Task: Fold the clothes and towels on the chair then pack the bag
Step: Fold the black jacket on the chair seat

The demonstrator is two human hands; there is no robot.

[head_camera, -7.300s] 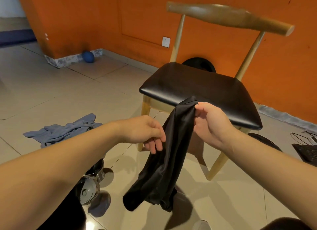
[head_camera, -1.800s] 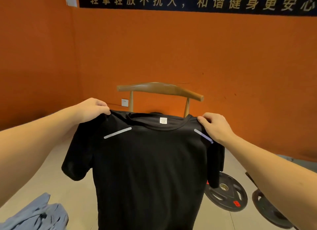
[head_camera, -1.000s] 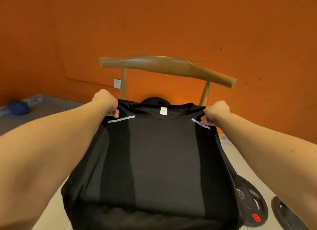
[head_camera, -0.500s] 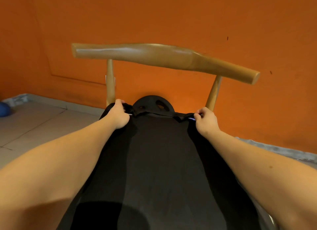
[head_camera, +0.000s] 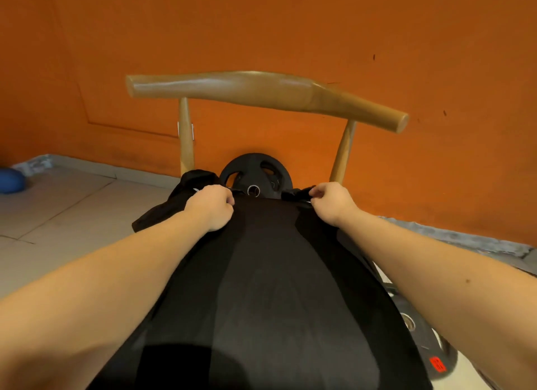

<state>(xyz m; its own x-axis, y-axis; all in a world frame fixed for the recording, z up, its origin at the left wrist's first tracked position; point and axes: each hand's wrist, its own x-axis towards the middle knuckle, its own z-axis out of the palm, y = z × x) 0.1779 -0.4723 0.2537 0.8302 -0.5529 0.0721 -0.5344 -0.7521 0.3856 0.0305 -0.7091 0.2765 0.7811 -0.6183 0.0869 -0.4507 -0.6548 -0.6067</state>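
A black T-shirt (head_camera: pixel 261 288) lies spread flat over the seat of the wooden chair (head_camera: pixel 261 90), collar end at the far edge under the backrest. My left hand (head_camera: pixel 210 209) is shut on the shirt's left shoulder, and its sleeve bunches and hangs off the seat's left side. My right hand (head_camera: pixel 332 202) pinches the shirt's right shoulder at the far right corner. The seat itself is hidden under the cloth. No bag is in view.
A black weight plate (head_camera: pixel 255 176) leans on the orange wall behind the chair. More weight plates (head_camera: pixel 427 349) lie on the floor to the right. A blue ball (head_camera: pixel 11 180) rests at the far left by the skirting.
The shirt went from held up in the air to laid over the chair seat. Both hands have pushed its shoulders further toward the backrest, and the left sleeve now droops off the side.
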